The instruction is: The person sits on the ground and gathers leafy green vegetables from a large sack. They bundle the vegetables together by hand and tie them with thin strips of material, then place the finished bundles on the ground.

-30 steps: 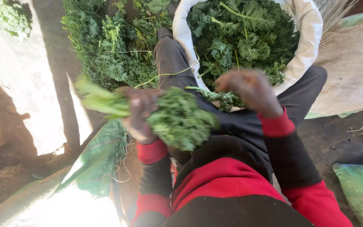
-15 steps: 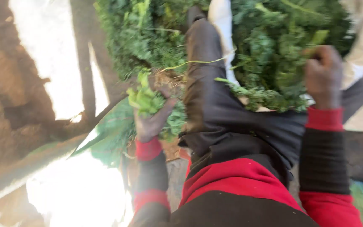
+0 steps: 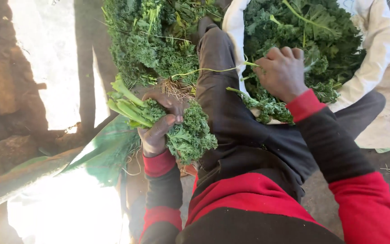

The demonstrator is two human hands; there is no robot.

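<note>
Presently we find the left hand [image 3: 159, 124] clenched around a bunch of kale [image 3: 168, 126], thumb across the top and fingers wrapped underneath; the pale green stems [image 3: 125, 106] fan out to the left beyond the fist, and the curly dark leaves hang to the right and below it, resting against the dark trouser leg [image 3: 224, 95]. We note the right hand [image 3: 283, 72] closed as well, knuckles up, gripping kale leaves at the near edge of a white sack [image 3: 375, 54]; a thin green stalk [image 3: 204, 71] runs from under this hand leftward across the trouser leg toward the other side. A sprig of loose leaves [image 3: 267, 106] lies just below the right wrist, on the lap. Both forearms wear black sleeves with red cuffs [image 3: 305, 104], and a red and black top fills the lower centre of the view. Moving outward, we record the white sack standing open to the right of the leg, filled with curly kale [image 3: 312, 31]. To the left of the leg a second heap of kale [image 3: 154, 40] lies on the ground, with some dry root fibres [image 3: 174, 86] at its near edge, just above the left hand. Below the left hand a green woven sheet [image 3: 107, 151] spreads over the ground. Further left we observe brown earth [image 3: 5, 90] and bright sunlit patches crossed by a dark upright shadow.
</note>
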